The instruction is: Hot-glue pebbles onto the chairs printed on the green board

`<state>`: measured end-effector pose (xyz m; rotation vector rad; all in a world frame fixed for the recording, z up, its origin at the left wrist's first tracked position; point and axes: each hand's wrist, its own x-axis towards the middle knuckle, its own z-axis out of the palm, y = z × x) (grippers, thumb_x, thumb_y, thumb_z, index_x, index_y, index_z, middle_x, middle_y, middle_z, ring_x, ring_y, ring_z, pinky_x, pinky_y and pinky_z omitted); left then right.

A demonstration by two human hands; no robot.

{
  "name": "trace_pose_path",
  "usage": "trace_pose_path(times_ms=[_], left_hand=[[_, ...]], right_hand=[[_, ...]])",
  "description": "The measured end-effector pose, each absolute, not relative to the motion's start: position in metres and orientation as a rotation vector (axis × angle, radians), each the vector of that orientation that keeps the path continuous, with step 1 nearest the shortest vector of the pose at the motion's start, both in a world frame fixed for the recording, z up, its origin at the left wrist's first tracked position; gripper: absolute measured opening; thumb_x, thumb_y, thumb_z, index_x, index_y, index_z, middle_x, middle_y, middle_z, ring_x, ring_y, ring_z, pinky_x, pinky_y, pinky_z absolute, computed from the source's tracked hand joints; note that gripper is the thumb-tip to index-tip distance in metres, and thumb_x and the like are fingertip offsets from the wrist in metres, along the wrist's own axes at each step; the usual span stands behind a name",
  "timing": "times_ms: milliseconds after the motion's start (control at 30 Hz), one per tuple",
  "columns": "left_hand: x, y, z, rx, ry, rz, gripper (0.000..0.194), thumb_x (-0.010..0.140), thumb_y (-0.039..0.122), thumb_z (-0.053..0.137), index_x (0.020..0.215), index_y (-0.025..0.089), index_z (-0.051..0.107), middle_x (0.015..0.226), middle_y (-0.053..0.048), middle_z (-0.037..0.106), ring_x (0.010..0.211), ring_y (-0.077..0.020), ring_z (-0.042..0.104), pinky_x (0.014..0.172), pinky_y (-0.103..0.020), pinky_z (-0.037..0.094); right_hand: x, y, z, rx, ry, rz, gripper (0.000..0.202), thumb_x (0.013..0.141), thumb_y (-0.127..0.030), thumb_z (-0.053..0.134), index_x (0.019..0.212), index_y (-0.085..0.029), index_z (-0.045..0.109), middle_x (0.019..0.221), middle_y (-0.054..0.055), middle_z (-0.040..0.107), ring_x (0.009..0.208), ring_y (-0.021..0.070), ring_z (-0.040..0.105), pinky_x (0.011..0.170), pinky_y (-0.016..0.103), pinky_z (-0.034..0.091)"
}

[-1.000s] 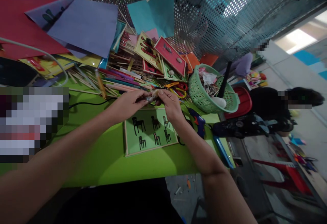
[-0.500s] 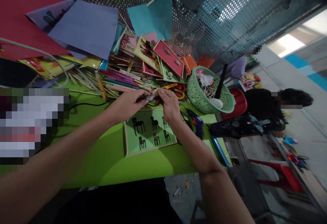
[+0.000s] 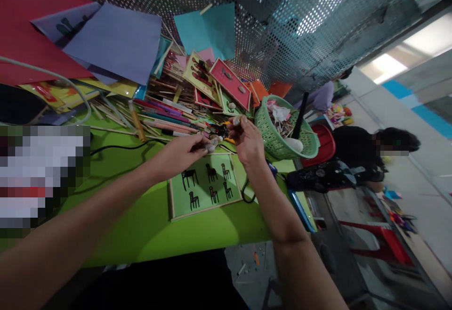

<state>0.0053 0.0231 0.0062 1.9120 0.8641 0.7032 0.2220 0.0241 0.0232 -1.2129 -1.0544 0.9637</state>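
Pinching a pale lump (image 3: 213, 143) in the fingertips of the left hand (image 3: 187, 153), at the centre of the frame; too small to identify. Gripping a small pale piece (image 3: 237, 120) between thumb and fingers of the right hand (image 3: 249, 141), just right of centre and slightly higher; likewise unclear in kind. Keeping both items apart, above the far edge of a card (image 3: 205, 187).

Lying just below the hands, lower centre: said card, green, edged with wooden strips, bearing six dark chair figures in two rows. Looping beside its right edge: a black cord (image 3: 249, 201). Showing in part behind the right wrist: orange scissors (image 3: 230, 140).

Lying above the left hand: pens (image 3: 167, 116); farther left, an amber-coloured tool (image 3: 137, 120) and thin sticks (image 3: 102, 111). Leaning together at upper centre: a yellow panel (image 3: 201, 77) and a red panel (image 3: 231, 84), the latter carrying two grey stones.

Standing right of the right hand: a green basket (image 3: 270, 133), holding scraps. Spreading beneath: a green table (image 3: 127, 234). Filling the upper left: red paper (image 3: 35, 27) and purple paper (image 3: 116, 46). Appearing at far right: a person in black (image 3: 353, 147).
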Motion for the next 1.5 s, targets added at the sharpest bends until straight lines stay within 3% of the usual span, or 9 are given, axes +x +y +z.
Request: trace_pose_path(times_ms=[267, 400, 500, 667, 800, 1000, 1133, 1300, 1500], left_hand=[[0.004, 0.029, 0.004, 1.629, 0.840, 0.752, 0.041, 0.090, 0.045, 0.063, 0.120, 0.018, 0.069, 0.115, -0.009, 0.075, 0.103, -0.0245, 0.068, 0.092, -0.038, 0.053], [0.006, 0.028, 0.001, 1.602, 0.824, 0.740, 0.043, 0.091, 0.046, 0.062, 0.122, 0.018, 0.069, 0.118, -0.009, 0.075, 0.107, -0.0245, 0.068, 0.095, -0.040, 0.053], [0.006, 0.028, 0.000, 1.633, 0.824, 0.753, 0.037, 0.090, 0.042, 0.062, 0.119, 0.019, 0.070, 0.119, -0.009, 0.074, 0.112, -0.0258, 0.067, 0.099, -0.041, 0.052], [0.008, 0.025, 0.001, 1.549, 0.847, 0.790, 0.036, 0.089, 0.039, 0.063, 0.118, 0.016, 0.066, 0.112, -0.011, 0.074, 0.102, -0.0245, 0.068, 0.092, -0.041, 0.055], [0.009, 0.024, -0.002, 1.526, 0.826, 0.844, 0.036, 0.085, 0.041, 0.068, 0.111, 0.016, 0.065, 0.106, -0.010, 0.073, 0.096, -0.0227, 0.068, 0.087, -0.039, 0.055], [0.010, 0.023, 0.004, 1.554, 0.821, 0.850, 0.032, 0.084, 0.034, 0.067, 0.110, 0.016, 0.065, 0.105, -0.009, 0.074, 0.096, -0.0224, 0.069, 0.086, -0.037, 0.055], [0.010, 0.019, 0.007, 1.612, 0.858, 0.868, 0.031, 0.087, 0.032, 0.063, 0.113, 0.015, 0.066, 0.108, -0.009, 0.075, 0.096, -0.0227, 0.069, 0.087, -0.036, 0.055], [0.010, 0.014, 0.002, 1.759, 0.926, 0.918, 0.032, 0.089, 0.030, 0.058, 0.116, 0.017, 0.067, 0.109, -0.008, 0.076, 0.096, -0.0230, 0.071, 0.086, -0.035, 0.054], [0.009, 0.010, -0.001, 1.953, 0.955, 0.937, 0.029, 0.092, 0.027, 0.053, 0.116, 0.018, 0.067, 0.104, -0.006, 0.076, 0.088, -0.0203, 0.070, 0.079, -0.031, 0.052]], right_hand=[[0.231, 0.018, 0.027, -1.172, -0.918, 1.363, 0.023, 0.083, -0.039, 0.054, 0.097, -0.024, 0.064, 0.083, 0.002, 0.071, 0.069, 0.0161, 0.062, 0.066, 0.030, 0.056], [0.223, 0.014, 0.027, -1.135, -0.898, 1.482, 0.018, 0.079, -0.041, 0.058, 0.086, -0.024, 0.058, 0.083, 0.001, 0.065, 0.065, 0.0147, 0.055, 0.058, 0.028, 0.049], [0.215, 0.010, 0.025, -1.208, -1.033, 1.412, 0.026, 0.076, -0.043, 0.069, 0.076, -0.024, 0.053, 0.073, -0.002, 0.057, 0.058, 0.0116, 0.046, 0.053, 0.026, 0.040], [0.206, 0.001, 0.024, -1.371, -1.520, 1.051, 0.031, 0.077, -0.050, 0.078, 0.088, -0.024, 0.065, 0.066, -0.006, 0.047, 0.059, 0.0117, 0.039, 0.056, 0.026, 0.032], [0.205, -0.002, 0.026, -1.410, -1.650, 0.906, 0.031, 0.080, -0.052, 0.078, 0.085, -0.023, 0.068, 0.063, -0.005, 0.044, 0.060, 0.0125, 0.036, 0.057, 0.027, 0.028], [0.208, -0.002, 0.024, -1.427, -1.703, 0.886, 0.034, 0.085, -0.055, 0.073, 0.082, -0.022, 0.065, 0.064, -0.005, 0.045, 0.062, 0.0126, 0.037, 0.059, 0.027, 0.029], [0.209, -0.004, 0.022, -1.387, -1.818, 0.925, 0.036, 0.091, -0.058, 0.063, 0.084, -0.023, 0.064, 0.073, -0.003, 0.055, 0.069, 0.0142, 0.046, 0.066, 0.028, 0.035], [0.209, -0.005, 0.023, -1.332, -1.922, 0.943, 0.030, 0.098, -0.051, 0.055, 0.089, -0.024, 0.065, 0.087, 0.000, 0.065, 0.083, 0.0184, 0.056, 0.078, 0.032, 0.041], [0.206, -0.004, 0.022, -1.384, -2.044, 0.829, 0.031, 0.099, -0.048, 0.049, 0.086, -0.023, 0.062, 0.089, 0.004, 0.064, 0.091, 0.0232, 0.058, 0.084, 0.035, 0.043]])
